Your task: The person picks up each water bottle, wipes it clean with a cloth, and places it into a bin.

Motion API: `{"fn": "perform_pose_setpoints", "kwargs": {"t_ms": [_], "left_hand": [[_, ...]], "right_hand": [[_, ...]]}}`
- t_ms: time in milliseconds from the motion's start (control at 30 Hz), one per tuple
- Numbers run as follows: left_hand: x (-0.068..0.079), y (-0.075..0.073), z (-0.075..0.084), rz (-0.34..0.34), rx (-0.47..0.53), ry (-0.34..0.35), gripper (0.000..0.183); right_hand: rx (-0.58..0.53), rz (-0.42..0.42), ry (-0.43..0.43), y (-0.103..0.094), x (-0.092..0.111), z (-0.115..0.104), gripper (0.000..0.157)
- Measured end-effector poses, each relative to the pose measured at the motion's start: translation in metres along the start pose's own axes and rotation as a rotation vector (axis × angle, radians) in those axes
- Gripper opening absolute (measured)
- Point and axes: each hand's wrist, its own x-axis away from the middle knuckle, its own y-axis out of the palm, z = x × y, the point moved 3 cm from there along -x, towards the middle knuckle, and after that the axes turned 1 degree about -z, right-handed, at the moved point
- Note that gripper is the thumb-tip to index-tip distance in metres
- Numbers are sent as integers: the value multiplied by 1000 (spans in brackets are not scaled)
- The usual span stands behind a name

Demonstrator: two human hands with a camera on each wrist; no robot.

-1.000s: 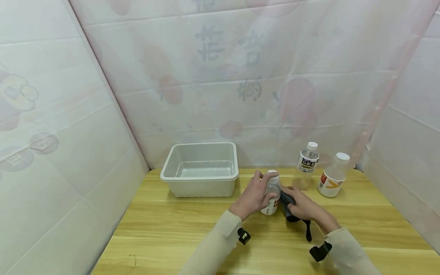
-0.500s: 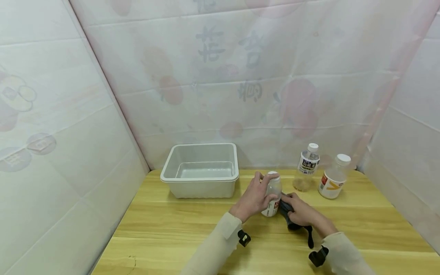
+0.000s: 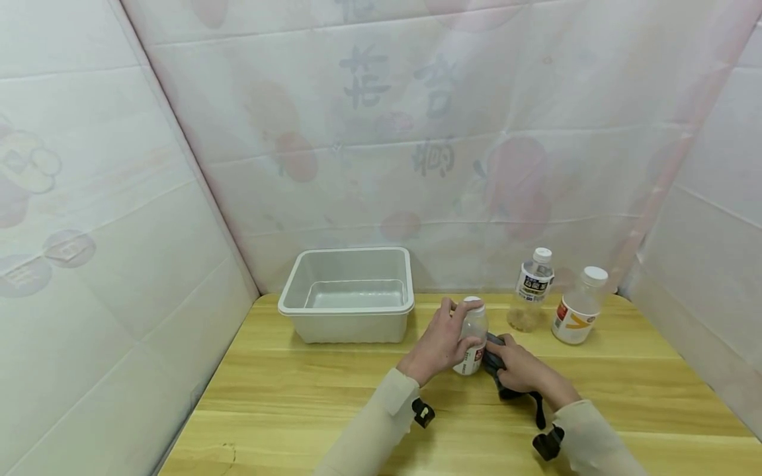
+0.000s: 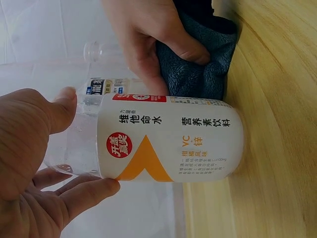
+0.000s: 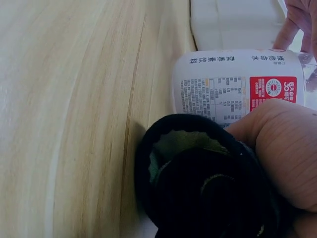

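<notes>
A clear plastic bottle [image 3: 468, 358] with a white cap and a white, orange and red label stands upright on the table. My left hand [image 3: 437, 347] grips its upper part, fingers near the cap and thumb on the side. To the right of it, my right hand [image 3: 526, 370] holds a bunched dark grey-blue cloth [image 4: 198, 74] against the label. In the right wrist view the cloth's folded edge [image 5: 143, 173] shows close to the camera, beside the bottle's base. The far side of the bottle is partly hidden by my left fingers.
A pale grey plastic tub [image 3: 345, 324] stands at the back left of the wooden table [image 3: 286, 403]. Two more capped clear bottles stand at the back right, a slim bottle [image 3: 534, 285] and a wider bottle [image 3: 574, 324]. Printed sheets [image 3: 381, 165] enclose the table.
My right hand and the cloth have shifted very slightly beside the bottle, and the cloth's hanging end has swung a little right. My left hand and the bottle stay almost in place.
</notes>
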Motion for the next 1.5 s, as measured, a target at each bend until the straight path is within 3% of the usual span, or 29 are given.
{"fn": "perform_pose_setpoints", "kwargs": {"t_ms": [267, 500, 700, 1033, 1500], "left_hand": [[0, 0, 1, -3, 6, 9, 64], [-1, -2, 1, -4, -11, 0, 68], [-1, -2, 1, -13, -50, 3, 76], [-2, -1, 0, -19, -71, -17, 80], [-6, -27, -2, 51, -35, 12, 83]], "right_hand": [[-23, -20, 16, -2, 3, 0, 66], [-30, 60, 6, -9, 5, -1, 66], [-36, 148, -59, -21, 7, -3, 69], [-106, 160, -130, -36, 15, -7, 62], [-126, 246, -218, -49, 15, -11, 51]]}}
